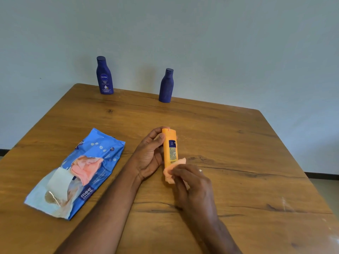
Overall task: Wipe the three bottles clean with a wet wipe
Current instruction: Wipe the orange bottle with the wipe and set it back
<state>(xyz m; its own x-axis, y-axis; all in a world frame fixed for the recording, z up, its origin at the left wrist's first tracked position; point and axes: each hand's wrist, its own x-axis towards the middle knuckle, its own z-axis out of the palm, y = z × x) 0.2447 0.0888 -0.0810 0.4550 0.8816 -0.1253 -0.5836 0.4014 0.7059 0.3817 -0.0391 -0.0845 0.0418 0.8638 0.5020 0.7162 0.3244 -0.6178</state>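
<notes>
The left hand (150,154) curls its fingers and thumb around the orange bottle (170,147), holding it in the middle of the wooden counter (238,162). The right hand (190,182) pinches a pink wet wipe (169,173) against the bottle's near end, at 6 o'clock. Two blue bottles stand far back: one (104,76) at 11 o'clock, one (166,86) at 12 o'clock. The blue wipes pack (77,173) lies flat at 9 o'clock, a pink wipe poking out.
</notes>
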